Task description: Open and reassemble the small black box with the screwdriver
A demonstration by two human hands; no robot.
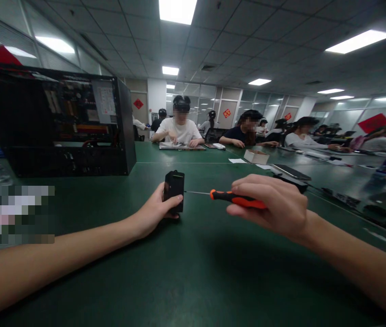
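Observation:
My left hand (160,206) is closed around a small black box-shaped part (175,193), held upright just above or on the green table; its exact kind does not show. The thumb lies across its near face. In my right hand (274,206) is a screwdriver (238,199) with an orange and black handle, fingers wrapped round the grip. Its thin metal shaft points left, and the tip meets or nearly meets the right side of the black part. Whether a screw sits there is too small to tell.
An open black computer case (73,122) stands at the left on the green table (179,281). Toward the right are a small cardboard box (256,156), white papers (236,161) and a flat dark device (291,172). Several people sit across the table, one (179,129) directly opposite.

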